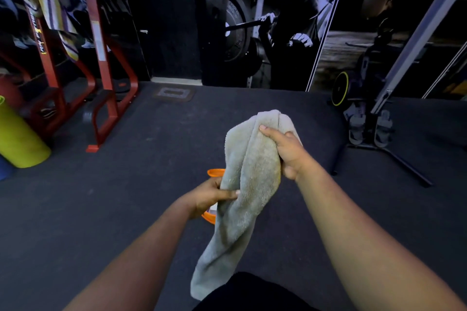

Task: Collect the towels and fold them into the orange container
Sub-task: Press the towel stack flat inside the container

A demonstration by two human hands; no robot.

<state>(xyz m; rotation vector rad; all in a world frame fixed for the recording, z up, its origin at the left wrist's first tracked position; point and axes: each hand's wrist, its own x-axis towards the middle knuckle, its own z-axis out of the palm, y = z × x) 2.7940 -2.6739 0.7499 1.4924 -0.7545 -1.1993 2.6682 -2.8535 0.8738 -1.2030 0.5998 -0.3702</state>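
Observation:
A grey towel hangs bunched in mid-air in front of me. My right hand grips its upper end, thumb lying across the cloth. Lower down, my left hand pinches the towel's left edge. The loose end dangles to just above my dark trousers. Behind the towel and my left hand, the orange container sits on the floor, and only parts of its rim show. A striped yellow and purple towel is draped over the red machine at the upper left.
A red gym machine frame stands at the left, with a green foam roller beside it. A grey cable machine base is at the right. The dark rubber floor spreads all around me.

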